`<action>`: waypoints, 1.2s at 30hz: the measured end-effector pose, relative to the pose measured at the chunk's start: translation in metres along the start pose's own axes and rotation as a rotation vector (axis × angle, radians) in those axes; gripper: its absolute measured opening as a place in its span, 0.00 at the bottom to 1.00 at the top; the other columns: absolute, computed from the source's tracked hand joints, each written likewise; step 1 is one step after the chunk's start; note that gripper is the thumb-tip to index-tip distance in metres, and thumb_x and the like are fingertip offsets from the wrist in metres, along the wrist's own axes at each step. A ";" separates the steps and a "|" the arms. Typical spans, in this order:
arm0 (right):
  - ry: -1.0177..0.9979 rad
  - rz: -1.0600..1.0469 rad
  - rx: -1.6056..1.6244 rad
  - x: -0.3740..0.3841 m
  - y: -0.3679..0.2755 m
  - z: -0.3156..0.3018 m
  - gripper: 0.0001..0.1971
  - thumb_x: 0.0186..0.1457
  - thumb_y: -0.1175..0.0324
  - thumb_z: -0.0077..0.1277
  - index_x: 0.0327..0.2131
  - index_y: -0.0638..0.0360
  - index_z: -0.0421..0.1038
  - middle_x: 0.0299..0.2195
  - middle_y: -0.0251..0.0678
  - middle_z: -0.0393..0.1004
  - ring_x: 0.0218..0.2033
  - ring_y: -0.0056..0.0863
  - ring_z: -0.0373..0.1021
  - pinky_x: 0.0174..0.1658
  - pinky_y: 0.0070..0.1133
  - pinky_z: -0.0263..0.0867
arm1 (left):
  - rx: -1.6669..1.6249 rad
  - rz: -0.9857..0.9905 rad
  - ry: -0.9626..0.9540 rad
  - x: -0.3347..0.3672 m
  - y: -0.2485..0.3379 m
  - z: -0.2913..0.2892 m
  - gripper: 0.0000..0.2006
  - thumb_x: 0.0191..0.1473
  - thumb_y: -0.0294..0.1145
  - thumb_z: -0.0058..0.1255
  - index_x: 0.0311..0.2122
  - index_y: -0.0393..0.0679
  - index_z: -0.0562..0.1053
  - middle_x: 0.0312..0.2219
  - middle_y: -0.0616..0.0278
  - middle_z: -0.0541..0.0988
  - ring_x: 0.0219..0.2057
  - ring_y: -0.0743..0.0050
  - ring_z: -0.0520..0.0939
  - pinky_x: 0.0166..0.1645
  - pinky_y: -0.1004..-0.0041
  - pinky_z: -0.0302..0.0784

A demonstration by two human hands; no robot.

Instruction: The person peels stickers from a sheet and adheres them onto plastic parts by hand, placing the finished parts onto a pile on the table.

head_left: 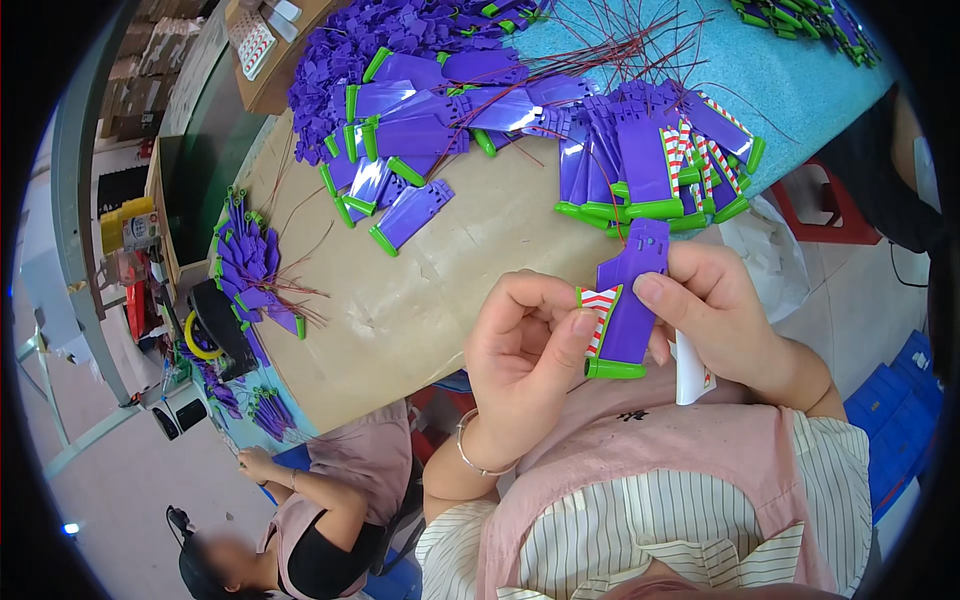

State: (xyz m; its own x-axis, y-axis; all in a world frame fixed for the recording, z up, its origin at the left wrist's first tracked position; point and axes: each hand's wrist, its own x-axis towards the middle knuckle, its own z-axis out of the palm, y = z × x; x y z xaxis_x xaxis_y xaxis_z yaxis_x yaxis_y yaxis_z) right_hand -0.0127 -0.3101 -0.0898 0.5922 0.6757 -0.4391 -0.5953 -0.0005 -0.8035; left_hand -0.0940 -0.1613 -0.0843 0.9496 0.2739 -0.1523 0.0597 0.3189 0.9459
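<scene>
Close in front of my body I hold up a flat purple plastic piece (pixel 629 310) with a green rounded end. My right hand (pixel 722 310) is closed on it, thumb on its face. A curled white strip (pixel 690 372), apparently sticker backing, hangs below the same hand. A red-and-white striped sticker (pixel 599 312) lies along the piece's left edge. My left hand (pixel 528 345) pinches that sticker between thumb and fingers against the piece. Just beyond, similar purple pieces (pixel 640 160) with green ends are stacked, some bearing striped stickers.
A large pile of purple pieces (pixel 400 110) with thin red wires covers the table's far side. Another bundle (pixel 248 262) lies at the left by a yellow tape roll (pixel 203 336). A co-worker (pixel 310 510) sits at lower left. Blue crates (pixel 895 405) stand at right.
</scene>
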 end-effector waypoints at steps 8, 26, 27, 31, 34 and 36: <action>-0.037 -0.069 -0.018 0.001 0.003 -0.002 0.08 0.54 0.68 0.45 0.29 0.64 0.68 0.18 0.25 0.66 0.16 0.08 0.61 0.17 0.08 0.54 | 0.205 0.128 0.017 -0.001 -0.005 -0.002 0.07 0.48 0.20 0.48 0.34 0.36 0.64 0.26 0.63 0.70 0.24 0.86 0.69 0.26 0.86 0.65; -0.080 -0.331 0.276 -0.004 -0.002 0.002 0.08 0.55 0.72 0.42 0.36 0.67 0.63 0.28 0.35 0.68 0.23 0.17 0.67 0.27 0.13 0.62 | 0.274 0.341 0.088 -0.007 -0.020 0.000 0.06 0.51 0.22 0.43 0.35 0.34 0.63 0.36 0.51 0.69 0.31 0.76 0.71 0.35 0.80 0.67; -0.136 -0.256 0.186 -0.005 -0.010 -0.002 0.08 0.54 0.73 0.43 0.37 0.67 0.61 0.30 0.35 0.68 0.24 0.18 0.67 0.28 0.13 0.62 | 0.522 0.496 0.090 -0.003 -0.018 -0.006 0.08 0.49 0.24 0.48 0.34 0.35 0.64 0.34 0.50 0.70 0.31 0.72 0.71 0.35 0.79 0.67; -0.267 -0.252 0.045 -0.002 0.001 -0.008 0.08 0.52 0.78 0.44 0.37 0.65 0.59 0.32 0.34 0.67 0.28 0.17 0.68 0.30 0.13 0.63 | 0.610 0.590 -0.018 0.000 -0.016 -0.007 0.12 0.45 0.26 0.52 0.33 0.35 0.64 0.31 0.50 0.71 0.31 0.68 0.72 0.34 0.77 0.67; -0.168 -0.477 -0.008 0.002 0.008 -0.003 0.09 0.50 0.81 0.44 0.36 0.63 0.59 0.34 0.34 0.66 0.31 0.17 0.67 0.32 0.14 0.64 | 0.522 0.415 0.018 0.004 -0.016 0.006 0.13 0.42 0.26 0.52 0.33 0.36 0.64 0.30 0.51 0.69 0.30 0.66 0.71 0.34 0.76 0.66; -0.165 -0.480 -0.004 0.003 0.011 -0.004 0.09 0.50 0.81 0.44 0.36 0.63 0.60 0.36 0.35 0.65 0.32 0.17 0.67 0.33 0.14 0.65 | 0.518 0.405 0.013 0.005 -0.015 0.006 0.12 0.42 0.25 0.51 0.34 0.36 0.64 0.29 0.52 0.68 0.29 0.66 0.70 0.33 0.75 0.65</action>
State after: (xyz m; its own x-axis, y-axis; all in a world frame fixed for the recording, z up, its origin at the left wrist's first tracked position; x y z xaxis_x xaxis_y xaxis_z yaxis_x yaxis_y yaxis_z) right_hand -0.0156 -0.3113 -0.1017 0.7045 0.7079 0.0497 -0.2748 0.3367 -0.9006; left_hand -0.0882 -0.1697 -0.0974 0.9244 0.2928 0.2446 -0.1582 -0.2892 0.9441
